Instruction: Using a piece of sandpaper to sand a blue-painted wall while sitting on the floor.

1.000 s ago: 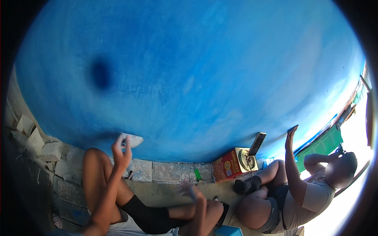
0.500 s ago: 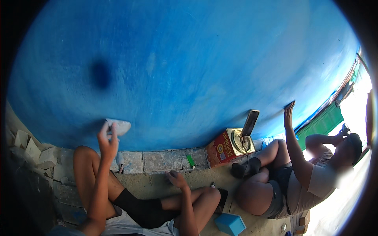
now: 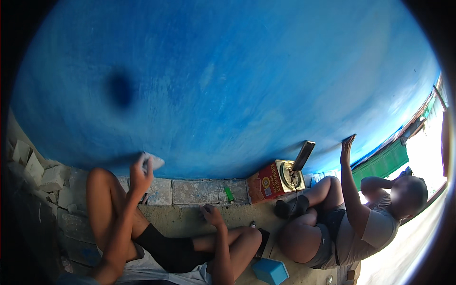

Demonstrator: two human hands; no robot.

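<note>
the person's left hand (image 3: 141, 173) has a pale piece (image 3: 154, 162), perhaps folded, pinched between thumb and fingers, with one end sticking out to the right; the hold is closed but looks light. the piece is low on the blue wall (image 3: 228, 95), just above the row of grey blocks (image 3: 194, 191), and whether it lies flat on the paint or only meets it with an edge cannot be told. with so much of it outside the fingers, it could fold over or slide loose if it snagged on a rough patch, and a downward stroke this near the base could scrape the knuckles on the blocks. the right hand (image 3: 212, 216) hangs half curled in front of the right knee, off the wall; something small and dark shows at its fingertips, but whether it is gripped cannot be told, and a loose hold there could let it drop. farther right, a phone (image 3: 303, 156) stands tilted on the red tin (image 3: 263, 184), and a thin cable (image 3: 296, 195) drops from it beside the co-worker's foot (image 3: 289, 207); a shifted foot could tug the cable and topple the phone. the co-worker's raised hand (image 3: 348, 142) is at the wall beyond, well apart from the left hand.
</note>
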